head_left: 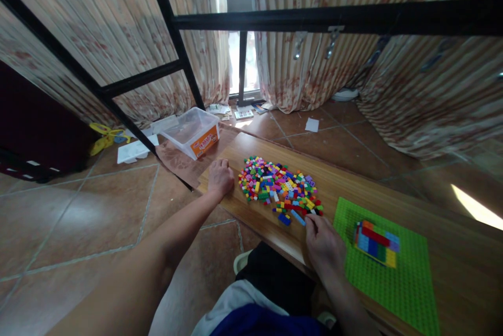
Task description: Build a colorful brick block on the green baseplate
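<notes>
A pile of small coloured toy building bricks (275,181) lies spread on a wooden bench-like table (251,144). My left hand (221,176) rests by the pile's left end, fingers curled under; whatever they may hold is hidden. At the pile's near right edge, my right hand (324,241) has its fingertips closed at the end of a long light blue brick (297,217). Beside that lies a dark blue brick (284,219). To the right, a multicoloured brick build (376,244) stands on a green studded baseplate (408,291).
A clear plastic box (192,131) with an orange label stands on the floor beyond the table's left end. Black metal bars (334,17) cross in front of striped curtains (314,68). A dark red case (35,121) and a yellow item (104,137) are at the left.
</notes>
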`<state>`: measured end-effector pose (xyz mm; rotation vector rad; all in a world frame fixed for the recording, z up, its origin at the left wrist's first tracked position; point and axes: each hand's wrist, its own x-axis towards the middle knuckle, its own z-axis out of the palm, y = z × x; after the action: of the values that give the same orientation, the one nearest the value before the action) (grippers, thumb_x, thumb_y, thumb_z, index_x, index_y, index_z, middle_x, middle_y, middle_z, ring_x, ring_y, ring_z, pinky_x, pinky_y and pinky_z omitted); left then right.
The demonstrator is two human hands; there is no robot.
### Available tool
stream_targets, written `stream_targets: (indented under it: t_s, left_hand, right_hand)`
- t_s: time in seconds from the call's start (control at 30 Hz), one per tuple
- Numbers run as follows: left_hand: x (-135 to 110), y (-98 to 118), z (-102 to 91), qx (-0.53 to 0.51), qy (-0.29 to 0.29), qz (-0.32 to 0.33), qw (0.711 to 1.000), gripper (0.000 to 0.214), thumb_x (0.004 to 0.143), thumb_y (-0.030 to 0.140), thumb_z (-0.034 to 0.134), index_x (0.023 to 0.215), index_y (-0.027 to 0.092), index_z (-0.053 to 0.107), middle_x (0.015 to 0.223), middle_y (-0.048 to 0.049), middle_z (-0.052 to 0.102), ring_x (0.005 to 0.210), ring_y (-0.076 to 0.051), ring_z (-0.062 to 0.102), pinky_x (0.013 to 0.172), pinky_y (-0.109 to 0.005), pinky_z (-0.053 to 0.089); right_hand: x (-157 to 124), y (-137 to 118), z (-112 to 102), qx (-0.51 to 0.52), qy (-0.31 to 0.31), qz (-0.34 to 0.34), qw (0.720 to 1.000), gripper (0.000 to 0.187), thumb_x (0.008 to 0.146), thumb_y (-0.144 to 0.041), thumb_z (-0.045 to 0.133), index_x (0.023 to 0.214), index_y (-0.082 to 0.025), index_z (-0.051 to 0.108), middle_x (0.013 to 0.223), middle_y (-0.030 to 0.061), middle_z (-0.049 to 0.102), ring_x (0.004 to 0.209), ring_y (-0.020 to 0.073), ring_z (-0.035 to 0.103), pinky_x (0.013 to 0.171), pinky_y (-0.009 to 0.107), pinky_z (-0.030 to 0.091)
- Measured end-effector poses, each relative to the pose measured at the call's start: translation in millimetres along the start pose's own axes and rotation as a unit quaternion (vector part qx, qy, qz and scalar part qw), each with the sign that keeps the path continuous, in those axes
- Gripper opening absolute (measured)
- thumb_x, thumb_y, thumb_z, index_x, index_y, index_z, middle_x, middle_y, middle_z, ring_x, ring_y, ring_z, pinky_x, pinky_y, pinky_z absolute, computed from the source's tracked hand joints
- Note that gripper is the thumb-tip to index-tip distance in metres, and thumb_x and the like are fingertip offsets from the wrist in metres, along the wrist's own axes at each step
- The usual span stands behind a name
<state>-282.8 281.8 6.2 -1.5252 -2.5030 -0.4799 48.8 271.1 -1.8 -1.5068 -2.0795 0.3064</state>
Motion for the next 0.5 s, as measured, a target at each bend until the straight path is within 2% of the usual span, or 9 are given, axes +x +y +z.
stream_targets:
  t_s: [0.1, 0.23, 0.5]
  left_hand:
    - [0, -1, 0.8, 0.006, 0.002, 0.005, 1.000, 0.022, 0.088, 0.017, 0.043, 0.100, 0.015, 0.061, 0.109, -0.0142, 0.063, 0.106, -0.028, 0.054, 0.098, -0.039, 0.042]
    - [2, -2, 2.4, 0.014, 0.015, 0.006, 1.000, 0.023, 0.087, 0.019, 0.044, 0.102, 0.013, 0.061, 0.111, -0.0146, 0.063, 0.106, -0.028, 0.054, 0.098, -0.038, 0.042]
    - [0, 0, 0.3, 0.011, 0.004, 0.006, 1.000, 0.022, 0.087, 0.017, 0.044, 0.100, 0.015, 0.061, 0.107, -0.0131, 0.064, 0.105, -0.027, 0.055, 0.097, -0.038, 0.042]
  right_hand:
    - [3, -4, 1, 0.000, 0.027, -0.005, 1.000, 0.040, 0.098, -0.039, 0.036, 0.095, -0.018, 0.069, 0.091, 0.0078, 0.070, 0.081, 0.0190, 0.062, 0.071, 0.029, 0.041]
    - [10, -23, 4, 0.037, 0.048, -0.045, 0.997, 0.033, 0.098, -0.035, 0.041, 0.095, -0.018, 0.069, 0.089, 0.0059, 0.070, 0.081, 0.0169, 0.062, 0.073, 0.027, 0.043]
    - [30, -57, 13, 0.071, -0.012, -0.114, 0.991, 0.024, 0.095, -0.033, 0.047, 0.102, -0.019, 0.066, 0.095, 0.0061, 0.068, 0.091, 0.0207, 0.061, 0.081, 0.032, 0.045]
